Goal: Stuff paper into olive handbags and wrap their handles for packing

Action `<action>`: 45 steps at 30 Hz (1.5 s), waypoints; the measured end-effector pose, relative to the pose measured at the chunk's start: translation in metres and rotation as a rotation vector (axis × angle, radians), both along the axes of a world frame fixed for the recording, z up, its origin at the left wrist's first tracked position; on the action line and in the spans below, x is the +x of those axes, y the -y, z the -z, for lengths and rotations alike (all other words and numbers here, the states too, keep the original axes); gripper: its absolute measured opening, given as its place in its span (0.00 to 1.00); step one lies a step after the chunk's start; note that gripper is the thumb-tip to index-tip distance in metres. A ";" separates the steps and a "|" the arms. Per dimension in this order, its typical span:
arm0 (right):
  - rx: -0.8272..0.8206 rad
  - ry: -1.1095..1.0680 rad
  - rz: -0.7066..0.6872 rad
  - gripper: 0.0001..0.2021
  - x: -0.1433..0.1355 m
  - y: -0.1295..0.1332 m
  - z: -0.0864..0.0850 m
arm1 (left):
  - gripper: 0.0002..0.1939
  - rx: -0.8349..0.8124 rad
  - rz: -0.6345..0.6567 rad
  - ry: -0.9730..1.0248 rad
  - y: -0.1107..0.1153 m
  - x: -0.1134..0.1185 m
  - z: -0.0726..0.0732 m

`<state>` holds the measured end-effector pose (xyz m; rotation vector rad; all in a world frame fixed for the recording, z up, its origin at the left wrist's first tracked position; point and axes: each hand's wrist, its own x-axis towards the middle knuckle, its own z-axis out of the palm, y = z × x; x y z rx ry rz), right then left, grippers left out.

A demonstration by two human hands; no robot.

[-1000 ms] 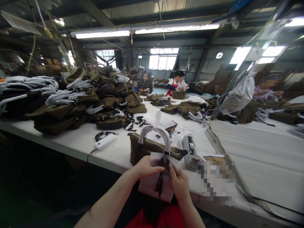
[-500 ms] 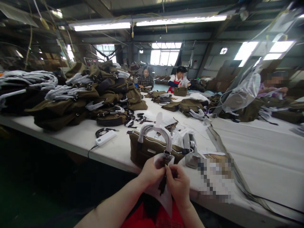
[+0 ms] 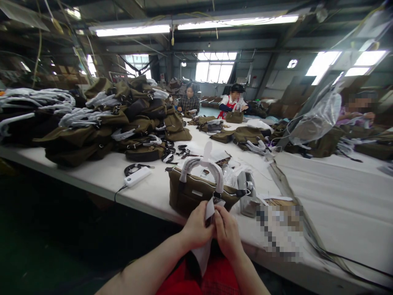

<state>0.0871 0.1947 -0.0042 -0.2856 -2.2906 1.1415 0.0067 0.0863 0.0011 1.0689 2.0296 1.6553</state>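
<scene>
Olive handbag [image 3: 190, 198] stands upright at the front edge of the white desk [image 3: 101, 176], directly ahead of the person, with a grey wrapped item [image 3: 248, 205] just beside its right end and a white device [image 3: 138, 177] on a cable off to its left. Its body looks like soft, fairly light cloth with enough stiffness to stand, though it would probably dent or tip if pushed at the top. The two arched handles [image 3: 219, 180] are sleeved in pale wrapping; they look firm enough to lift by, but the sleeving may slide under the fingers, so a full grip around both arches seems safer than a pinch. To steady or turn it, the lower sides of the body are the better hold, away from the small metal plate [image 3: 197, 193] on the front, which could scratch. Left hand [image 3: 196, 231] and right hand [image 3: 229, 231] are close together at the base of the nearer handle, fingers closed on a white sheet [image 3: 202, 256] that hangs below them. That sheet looks thin, limp and easily creased or torn, best handled with light fingertips near its edges. A dark piece [image 3: 208, 221] shows between the hands, mostly hidden, so its shape and firmness cannot be told.
</scene>
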 end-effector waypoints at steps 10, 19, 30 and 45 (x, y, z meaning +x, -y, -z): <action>-0.334 -0.078 0.299 0.19 0.010 -0.017 0.021 | 0.24 0.102 0.035 0.405 0.001 -0.022 0.005; -0.342 0.077 0.132 0.24 -0.004 -0.030 0.018 | 0.26 0.071 0.098 0.522 0.005 -0.031 -0.001; -0.224 0.102 0.150 0.24 -0.015 -0.019 0.015 | 0.24 0.122 0.143 0.535 -0.005 -0.034 0.010; 0.323 0.458 0.494 0.23 -0.020 -0.008 -0.007 | 0.17 -0.434 0.059 -0.364 0.011 -0.015 -0.028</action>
